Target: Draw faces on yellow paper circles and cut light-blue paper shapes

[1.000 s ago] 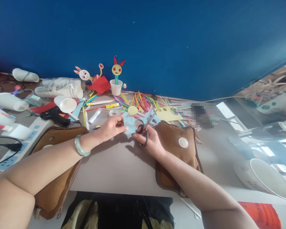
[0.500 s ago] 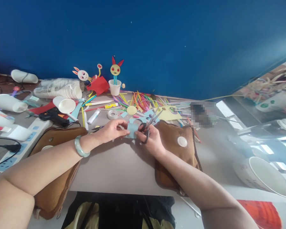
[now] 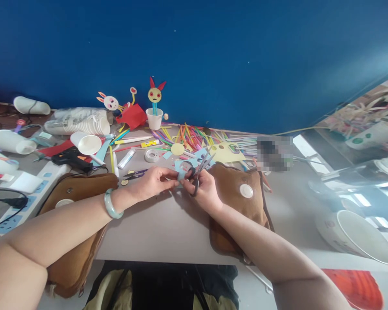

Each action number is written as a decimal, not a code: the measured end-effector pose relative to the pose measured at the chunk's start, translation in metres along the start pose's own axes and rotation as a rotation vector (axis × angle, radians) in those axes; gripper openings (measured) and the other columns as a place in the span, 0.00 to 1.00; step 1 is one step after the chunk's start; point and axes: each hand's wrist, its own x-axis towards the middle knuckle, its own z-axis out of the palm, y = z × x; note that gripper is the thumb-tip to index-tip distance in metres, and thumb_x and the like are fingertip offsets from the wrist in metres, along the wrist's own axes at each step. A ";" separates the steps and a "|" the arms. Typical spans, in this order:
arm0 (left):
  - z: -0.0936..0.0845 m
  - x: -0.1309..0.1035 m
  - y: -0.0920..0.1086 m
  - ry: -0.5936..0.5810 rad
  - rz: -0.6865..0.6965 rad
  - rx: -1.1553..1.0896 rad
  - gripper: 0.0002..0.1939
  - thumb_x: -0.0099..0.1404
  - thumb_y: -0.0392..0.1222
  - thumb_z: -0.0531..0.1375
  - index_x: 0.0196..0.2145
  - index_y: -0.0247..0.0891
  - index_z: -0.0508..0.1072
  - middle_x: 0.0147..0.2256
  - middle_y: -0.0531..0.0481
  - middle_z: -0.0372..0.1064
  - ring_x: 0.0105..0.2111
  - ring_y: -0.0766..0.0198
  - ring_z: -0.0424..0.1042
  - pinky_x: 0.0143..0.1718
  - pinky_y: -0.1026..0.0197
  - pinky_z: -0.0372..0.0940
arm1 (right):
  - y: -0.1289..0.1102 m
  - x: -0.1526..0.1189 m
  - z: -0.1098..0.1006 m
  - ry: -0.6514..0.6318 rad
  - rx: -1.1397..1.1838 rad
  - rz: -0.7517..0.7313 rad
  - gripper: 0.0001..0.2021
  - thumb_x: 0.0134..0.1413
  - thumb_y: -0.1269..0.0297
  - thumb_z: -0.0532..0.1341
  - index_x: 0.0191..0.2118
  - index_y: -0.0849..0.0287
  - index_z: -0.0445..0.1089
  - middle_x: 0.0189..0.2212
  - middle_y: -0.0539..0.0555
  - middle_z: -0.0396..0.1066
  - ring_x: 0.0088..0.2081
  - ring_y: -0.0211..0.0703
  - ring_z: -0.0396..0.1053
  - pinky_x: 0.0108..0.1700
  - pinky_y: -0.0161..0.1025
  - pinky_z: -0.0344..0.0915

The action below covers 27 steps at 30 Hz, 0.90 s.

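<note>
Over the middle of the table, my left hand (image 3: 153, 183) pinches a small piece of light blue paper (image 3: 181, 175) between thumb and fingers. My right hand (image 3: 207, 193) is closed around the black-handled scissors (image 3: 207, 161), whose blades point up and away from me, slightly apart. Its thumb and fingertips also meet at the paper, close to my left fingertips. Part of the paper is hidden by the fingers, and whether it is folded I cannot tell. Behind my hands lie pale blue scraps and a yellow paper disc (image 3: 177, 149).
Brown cushions (image 3: 228, 232) lie under both forearms. At left are a power strip (image 3: 22, 211), a black glue gun (image 3: 71, 159) and paper cups (image 3: 89, 144). Colourful sticks (image 3: 194, 137), a tape roll (image 3: 151, 155) and a rabbit-eared figure in a cup (image 3: 154, 119) stand farther back. A white bowl (image 3: 330, 234) is at right.
The blue paper has turned and shows a narrower face. My two hands' fingertips have come closer together on it. The scissors stay in my right hand.
</note>
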 end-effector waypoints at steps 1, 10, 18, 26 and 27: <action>0.000 0.000 0.000 -0.039 -0.003 -0.017 0.16 0.64 0.50 0.62 0.42 0.34 0.78 0.33 0.49 0.75 0.29 0.67 0.70 0.30 0.67 0.65 | 0.000 0.000 0.000 -0.022 0.008 0.001 0.16 0.43 0.53 0.68 0.31 0.56 0.65 0.24 0.48 0.67 0.24 0.36 0.63 0.27 0.35 0.63; 0.001 0.000 -0.008 -0.113 -0.083 -0.197 0.19 0.64 0.55 0.62 0.40 0.34 0.76 0.29 0.48 0.73 0.27 0.66 0.73 0.29 0.65 0.69 | 0.000 0.000 0.002 -0.059 0.002 0.034 0.19 0.40 0.51 0.71 0.29 0.57 0.66 0.23 0.48 0.68 0.24 0.36 0.64 0.27 0.35 0.65; 0.001 -0.003 -0.004 -0.042 -0.095 -0.133 0.22 0.64 0.59 0.60 0.41 0.34 0.75 0.20 0.52 0.70 0.19 0.67 0.70 0.21 0.66 0.66 | -0.001 -0.002 0.003 -0.054 -0.008 0.041 0.20 0.40 0.49 0.71 0.28 0.56 0.64 0.23 0.48 0.68 0.24 0.37 0.64 0.27 0.36 0.65; -0.002 -0.004 -0.002 -0.016 -0.100 -0.065 0.22 0.64 0.59 0.60 0.29 0.35 0.72 0.16 0.53 0.66 0.16 0.70 0.65 0.19 0.67 0.61 | -0.004 -0.001 -0.001 0.032 0.035 0.033 0.21 0.41 0.48 0.71 0.33 0.56 0.64 0.27 0.50 0.71 0.23 0.36 0.63 0.27 0.37 0.65; -0.002 -0.004 -0.002 -0.017 -0.107 -0.067 0.22 0.63 0.59 0.60 0.29 0.35 0.72 0.16 0.54 0.66 0.16 0.70 0.64 0.19 0.67 0.61 | -0.006 -0.001 -0.001 0.033 0.051 0.033 0.22 0.41 0.48 0.71 0.34 0.56 0.64 0.28 0.50 0.72 0.23 0.36 0.63 0.28 0.37 0.66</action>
